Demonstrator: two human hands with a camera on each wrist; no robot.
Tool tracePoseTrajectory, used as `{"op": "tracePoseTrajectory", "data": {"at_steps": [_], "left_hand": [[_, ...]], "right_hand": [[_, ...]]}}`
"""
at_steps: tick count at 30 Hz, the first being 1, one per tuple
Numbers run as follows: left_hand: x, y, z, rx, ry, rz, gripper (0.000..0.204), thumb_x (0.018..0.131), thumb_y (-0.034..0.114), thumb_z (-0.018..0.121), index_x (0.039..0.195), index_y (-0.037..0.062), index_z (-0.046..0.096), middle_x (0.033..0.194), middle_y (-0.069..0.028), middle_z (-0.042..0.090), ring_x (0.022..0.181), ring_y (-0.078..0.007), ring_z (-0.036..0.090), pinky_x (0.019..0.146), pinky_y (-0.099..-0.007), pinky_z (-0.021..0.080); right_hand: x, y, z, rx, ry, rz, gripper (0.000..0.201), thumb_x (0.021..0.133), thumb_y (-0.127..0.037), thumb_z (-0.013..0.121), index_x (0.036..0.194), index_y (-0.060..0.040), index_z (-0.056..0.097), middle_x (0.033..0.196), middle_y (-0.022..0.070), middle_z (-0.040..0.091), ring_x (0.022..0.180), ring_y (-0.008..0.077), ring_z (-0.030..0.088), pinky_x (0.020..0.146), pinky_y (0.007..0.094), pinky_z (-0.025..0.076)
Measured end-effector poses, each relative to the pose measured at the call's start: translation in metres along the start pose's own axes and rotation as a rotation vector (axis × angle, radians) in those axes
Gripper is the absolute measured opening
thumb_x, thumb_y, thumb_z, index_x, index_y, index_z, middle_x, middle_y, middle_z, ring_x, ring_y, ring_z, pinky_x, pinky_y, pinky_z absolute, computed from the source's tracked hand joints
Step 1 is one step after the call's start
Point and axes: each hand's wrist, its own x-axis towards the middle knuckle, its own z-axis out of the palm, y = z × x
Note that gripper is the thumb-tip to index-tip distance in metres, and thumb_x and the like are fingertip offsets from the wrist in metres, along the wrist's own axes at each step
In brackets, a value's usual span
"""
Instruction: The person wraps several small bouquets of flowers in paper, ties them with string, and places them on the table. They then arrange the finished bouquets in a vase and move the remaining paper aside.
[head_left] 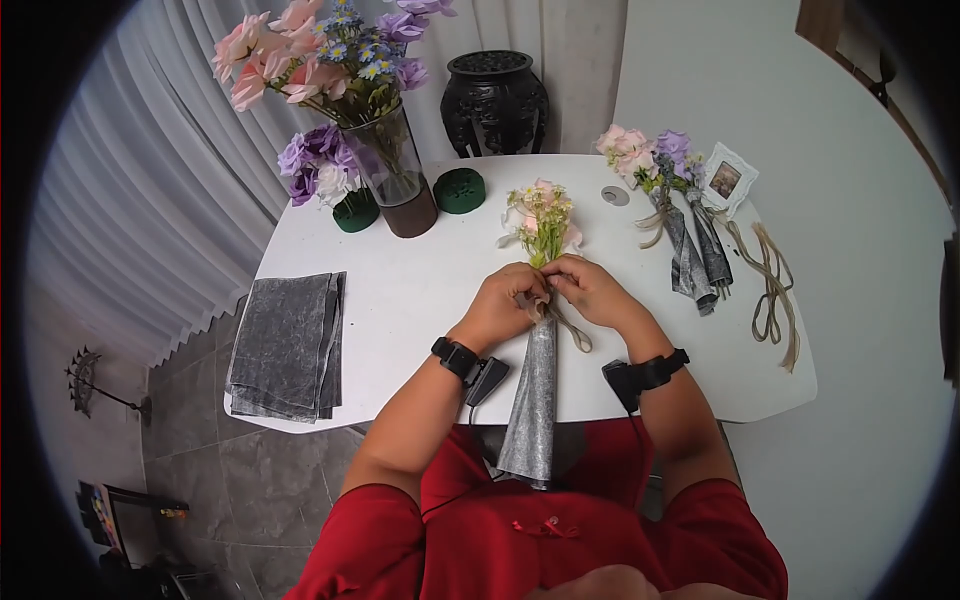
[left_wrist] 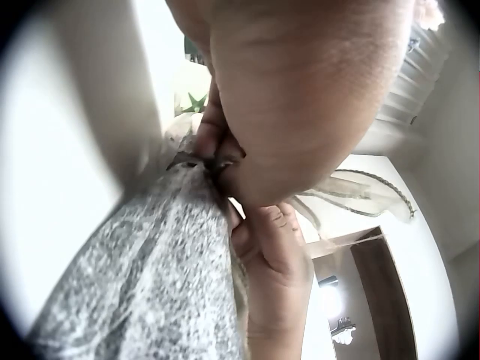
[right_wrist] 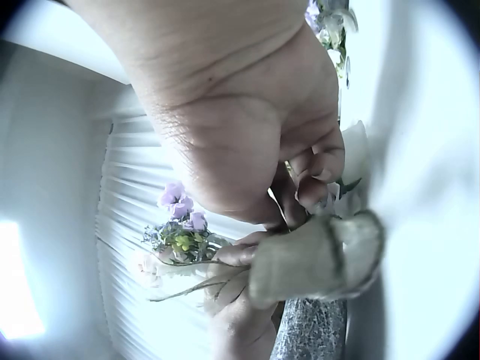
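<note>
A small bouquet of pale pink, white and yellow-green flowers (head_left: 545, 222) lies at the table's front, its stems wrapped in grey mottled paper (head_left: 530, 400). The paper tail hangs past the table edge toward the red shirt. Around the bouquet's neck runs a beige ribbon (right_wrist: 296, 264), with a loop drooping to the right in the head view. My left hand (head_left: 508, 302) pinches the ribbon at the neck, thumb and fingers curled. Close against it, my right hand (head_left: 597, 292) also pinches ribbon there. The fingers partly hide the knot area.
Stacked grey paper sheets (head_left: 285, 345) lie at left. Behind stand a tall glass vase (head_left: 395, 165) of flowers and a green foam disc (head_left: 459, 190). At right are wrapped bouquets (head_left: 690, 250), a white picture frame (head_left: 745, 168) and loose ribbon (head_left: 770, 290).
</note>
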Motion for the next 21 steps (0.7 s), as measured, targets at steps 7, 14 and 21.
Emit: {"op": "tracePoseTrajectory", "data": {"at_steps": [7, 14, 21], "left_hand": [[0.005, 0.005, 0.011, 0.187, 0.277, 0.159, 0.018, 0.068, -0.003, 0.071, 0.081, 0.0035, 0.060, 0.083, -0.0091, 0.058, 0.074, -0.0230, 0.061, 0.065, -0.0289, 0.050], [0.003, 0.005, 0.008, 0.199, 0.364, 0.063, 0.016, 0.071, 0.001, 0.073, 0.080, 0.0028, 0.059, 0.081, -0.0083, 0.059, 0.073, -0.0233, 0.059, 0.066, -0.0301, 0.049], [0.001, -0.009, 0.005, 0.073, 0.314, -0.173, 0.021, 0.071, 0.007, 0.076, 0.070, 0.0010, 0.056, 0.070, -0.0106, 0.058, 0.065, -0.0252, 0.055, 0.060, -0.0325, 0.045]], "right_hand": [[0.005, 0.017, 0.008, 0.085, 0.026, -0.022, 0.021, 0.090, -0.005, 0.054, 0.110, -0.0002, 0.058, 0.096, 0.0091, 0.057, 0.092, 0.0193, 0.059, 0.082, 0.0276, 0.046], [0.003, 0.008, 0.004, 0.448, 0.022, 0.088, 0.015, 0.083, 0.004, 0.058, 0.097, -0.0017, 0.059, 0.101, 0.0056, 0.052, 0.082, 0.0100, 0.056, 0.070, 0.0213, 0.046], [0.004, 0.022, -0.022, -0.205, 0.370, -0.140, 0.011, 0.067, -0.002, 0.065, 0.072, -0.0019, 0.055, 0.086, 0.0029, 0.048, 0.062, 0.0115, 0.045, 0.059, 0.0226, 0.040]]}}
